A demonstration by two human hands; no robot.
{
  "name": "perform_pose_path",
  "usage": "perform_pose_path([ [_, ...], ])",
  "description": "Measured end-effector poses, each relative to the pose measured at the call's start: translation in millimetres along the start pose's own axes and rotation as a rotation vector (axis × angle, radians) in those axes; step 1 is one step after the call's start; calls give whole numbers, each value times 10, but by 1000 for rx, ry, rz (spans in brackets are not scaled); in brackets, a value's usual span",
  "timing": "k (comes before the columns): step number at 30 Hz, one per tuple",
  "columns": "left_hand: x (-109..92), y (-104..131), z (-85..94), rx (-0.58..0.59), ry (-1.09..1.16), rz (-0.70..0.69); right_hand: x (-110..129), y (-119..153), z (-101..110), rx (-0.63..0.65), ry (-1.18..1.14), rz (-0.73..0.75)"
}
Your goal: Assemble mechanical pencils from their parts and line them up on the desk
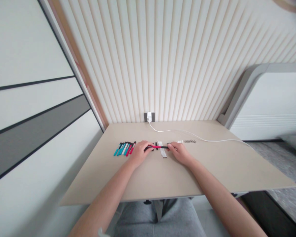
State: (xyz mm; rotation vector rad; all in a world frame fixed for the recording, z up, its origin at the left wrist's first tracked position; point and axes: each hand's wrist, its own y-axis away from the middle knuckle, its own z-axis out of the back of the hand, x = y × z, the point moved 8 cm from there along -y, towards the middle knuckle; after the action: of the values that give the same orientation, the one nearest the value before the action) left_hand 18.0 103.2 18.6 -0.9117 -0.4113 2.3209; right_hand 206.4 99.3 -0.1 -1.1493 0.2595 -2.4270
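Observation:
A red and black pen (157, 147) lies level between my two hands above the table. My left hand (141, 150) grips its black left end, fingers closed. The fingers of my right hand (179, 152) pinch the black right end. Just behind and below the pen lie several thin white sticks (163, 153) that look like refills, with a small black piece (156, 144) beside them. Left of my left hand, several teal, white and red pen barrels (124, 148) rest in a row. Small white pieces (179, 141) and dark springs (190, 141) sit past my right hand, partly hidden by it.
The beige table (162, 184) stands against a ribbed wall. A white charger (149, 116) is plugged in there, and its white cable (198, 136) runs across the table's back right. A white cabinet (26, 115) flanks the left side, a bed headboard (269, 98) the right.

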Motion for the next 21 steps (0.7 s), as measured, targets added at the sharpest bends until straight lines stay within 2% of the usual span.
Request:
perform_pose_path([
  [5, 3, 1, 22, -18, -2, 15, 34, 6, 65, -89, -70, 51],
  [15, -12, 7, -3, -6, 3, -17, 35, 0, 19, -15, 5, 37],
  [21, -13, 4, 26, -23, 3, 5, 69, 17, 70, -80, -84, 72],
])
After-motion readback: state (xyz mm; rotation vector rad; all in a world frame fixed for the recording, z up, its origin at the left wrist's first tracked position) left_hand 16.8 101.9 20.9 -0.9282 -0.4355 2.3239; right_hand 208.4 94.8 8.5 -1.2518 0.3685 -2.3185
